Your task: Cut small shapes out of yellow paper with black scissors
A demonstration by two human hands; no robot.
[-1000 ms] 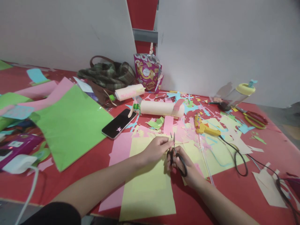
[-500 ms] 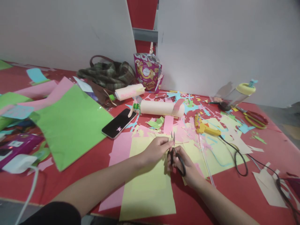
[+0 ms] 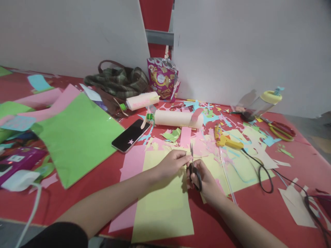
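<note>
My right hand grips a pair of black-handled scissors, its fingers in the loops. The blades point away from me and look closed together. Just left of them, my left hand pinches a small pale piece of paper between thumb and fingertips, touching or nearly touching the blades. Most of that piece is hidden by the fingers. Below both hands lies a yellow sheet of paper, partly over a pink sheet.
A phone, two paper-wrapped bottles, one nearer, and a snack bag lie beyond my hands. To the right are a yellow glue gun with its cord, pliers and paper scraps. Green paper covers the left.
The scissor blades have gone from spread to closed, and the handle loops have drawn together in my right hand. My left hand keeps its pinch in nearly the same place.
</note>
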